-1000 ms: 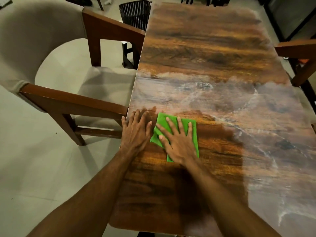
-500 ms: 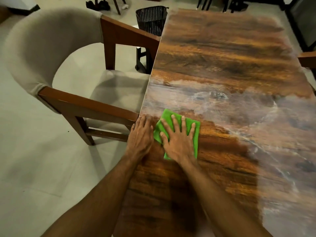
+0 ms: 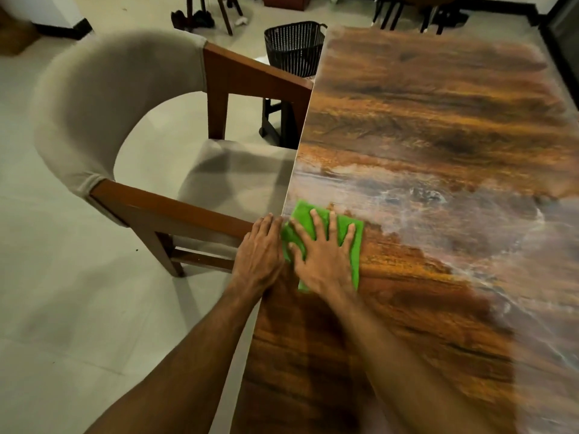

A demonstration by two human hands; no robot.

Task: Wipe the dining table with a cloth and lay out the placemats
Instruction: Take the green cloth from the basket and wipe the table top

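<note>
head view: the right hand point(image 3: 322, 261) lies flat on the green cloth point(image 3: 303, 213), fingers straight and spread wide, pressing it onto the dining table point(image 3: 438, 120) close to the table's left edge. the left hand point(image 3: 259, 255) rests flat on that same edge just beside the cloth, fingers straight and together, holding nothing. a pale hazy film covers the table beyond the cloth. an upholstered chair point(image 3: 119, 98) stands at the table's left side, a black basket point(image 3: 293, 45) by its far left corner.
</note>
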